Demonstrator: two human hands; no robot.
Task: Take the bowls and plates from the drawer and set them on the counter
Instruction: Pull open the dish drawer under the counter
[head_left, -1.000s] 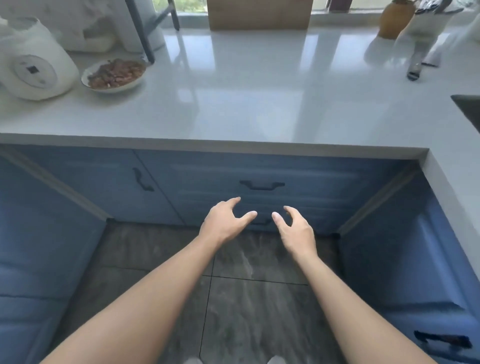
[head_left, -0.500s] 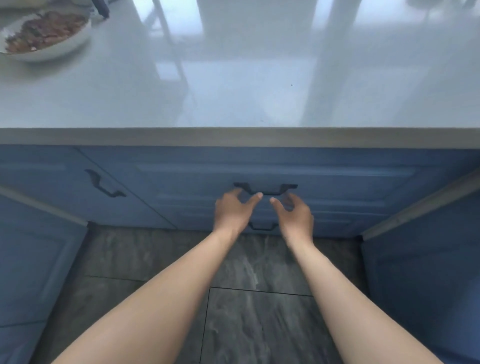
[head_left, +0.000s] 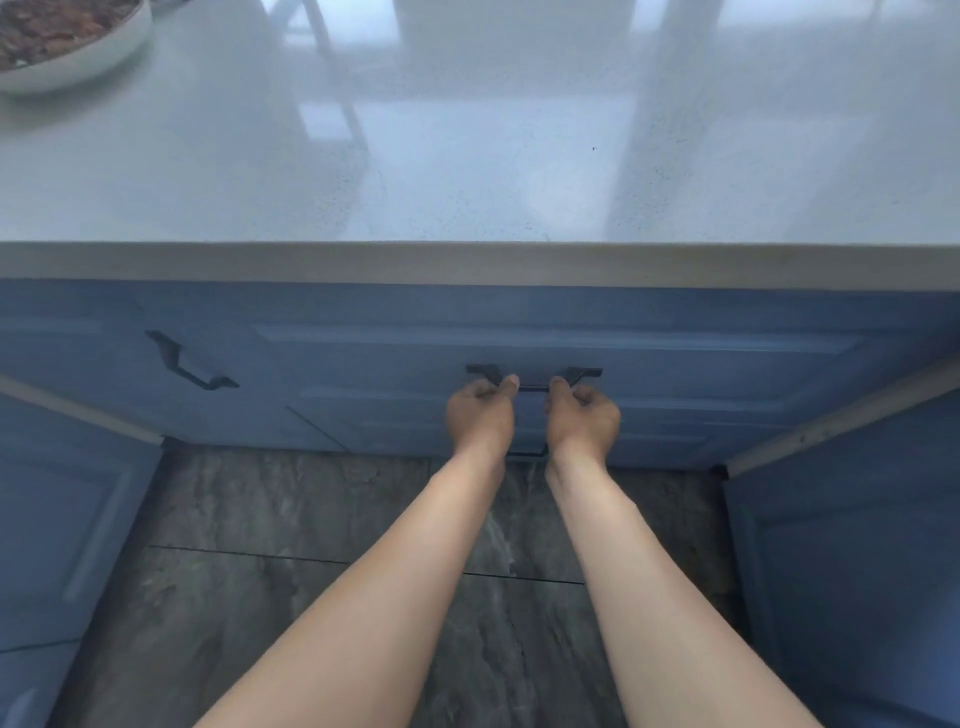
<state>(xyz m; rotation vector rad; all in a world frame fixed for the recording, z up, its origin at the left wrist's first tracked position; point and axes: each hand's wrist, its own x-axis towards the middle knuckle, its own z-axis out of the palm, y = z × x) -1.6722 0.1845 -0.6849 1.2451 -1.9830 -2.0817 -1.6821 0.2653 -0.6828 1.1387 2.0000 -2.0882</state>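
Observation:
A blue drawer (head_left: 675, 364) sits closed under the pale counter (head_left: 467, 156), its front flush with the cabinet. Its black handle (head_left: 535, 385) runs across the middle. My left hand (head_left: 480, 418) is curled around the handle's left part and my right hand (head_left: 584, 421) around its right part, thumbs on top. Whatever the drawer holds is hidden; no bowls or plates from it are in sight.
A white bowl of brown food (head_left: 62, 47) stands on the counter's far left. Another black handle (head_left: 189, 361) is on the cabinet door to the left. Blue cabinet fronts (head_left: 857, 571) flank the grey tiled floor (head_left: 260, 597) on both sides.
Both hands moved up from in front of the lower handle and closed on the upper drawer handle. The view has come closer to the counter and tilted down.

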